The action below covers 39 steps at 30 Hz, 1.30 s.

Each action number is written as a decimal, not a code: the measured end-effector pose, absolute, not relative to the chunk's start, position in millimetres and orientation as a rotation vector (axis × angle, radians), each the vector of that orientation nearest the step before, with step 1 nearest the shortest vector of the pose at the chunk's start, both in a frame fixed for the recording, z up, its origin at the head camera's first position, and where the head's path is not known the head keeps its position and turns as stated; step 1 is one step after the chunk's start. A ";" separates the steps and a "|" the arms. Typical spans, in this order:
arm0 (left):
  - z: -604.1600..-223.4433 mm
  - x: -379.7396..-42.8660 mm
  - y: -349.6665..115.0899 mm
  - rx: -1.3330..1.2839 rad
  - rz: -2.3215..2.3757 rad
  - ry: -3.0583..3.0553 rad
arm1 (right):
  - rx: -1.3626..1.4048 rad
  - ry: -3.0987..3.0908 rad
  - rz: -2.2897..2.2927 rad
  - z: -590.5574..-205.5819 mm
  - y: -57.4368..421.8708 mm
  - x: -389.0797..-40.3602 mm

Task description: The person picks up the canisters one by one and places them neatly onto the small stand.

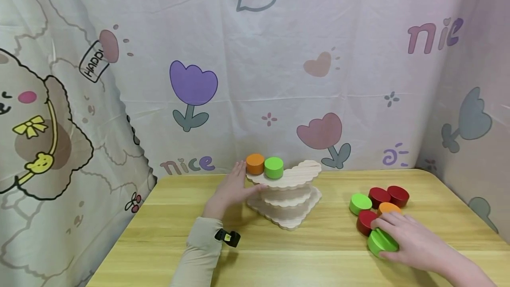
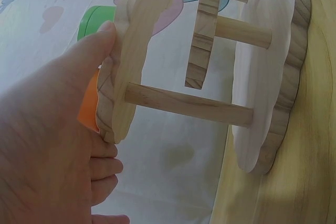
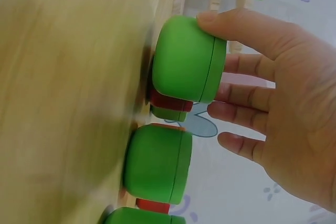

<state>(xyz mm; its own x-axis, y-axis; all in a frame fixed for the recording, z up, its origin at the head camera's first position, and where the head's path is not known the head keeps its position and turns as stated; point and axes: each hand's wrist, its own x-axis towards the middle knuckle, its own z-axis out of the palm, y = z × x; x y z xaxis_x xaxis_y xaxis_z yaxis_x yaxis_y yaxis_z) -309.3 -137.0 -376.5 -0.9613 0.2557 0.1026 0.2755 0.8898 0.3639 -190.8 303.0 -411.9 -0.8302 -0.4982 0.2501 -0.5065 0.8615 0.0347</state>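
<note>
Jutting from right grip (image 1: 414,239): green container (image 3: 184,60)

Green pot (image 1: 380,245), orange pot (image 1: 255,164), pale stand (image 1: 299,177); flower-printed white cloth (image 1: 259,70)

The left hand (image 1: 233,188) spreads its thumb wide of the fingers; the right hand (image 1: 412,237) pinches, palm down, fingers bent.

Your tiered stand (image 1: 287,195) looks like pale, grained, matt wood. Right of the stand, the green jar (image 1: 380,244) you grip looks smooth and satiny. Under the stand, your tabletop (image 1: 299,265) shows smooth wood grain; behind the stand hangs creased, matt cloth (image 1: 259,70).
</note>
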 end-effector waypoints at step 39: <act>-378.8 -310.5 -137.7 -0.414 -0.585 -3.005 | 0.971 -2.413 0.113 -362.8 242.1 -219.1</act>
<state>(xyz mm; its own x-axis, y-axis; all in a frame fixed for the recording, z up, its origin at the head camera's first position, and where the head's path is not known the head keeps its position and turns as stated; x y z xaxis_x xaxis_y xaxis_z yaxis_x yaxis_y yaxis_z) -310.5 -137.7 -378.8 -0.9627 0.2507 0.1016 0.2705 0.8924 0.3611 -219.1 242.1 -362.8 -0.5999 -0.6205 0.5051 -0.6650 0.7377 0.1164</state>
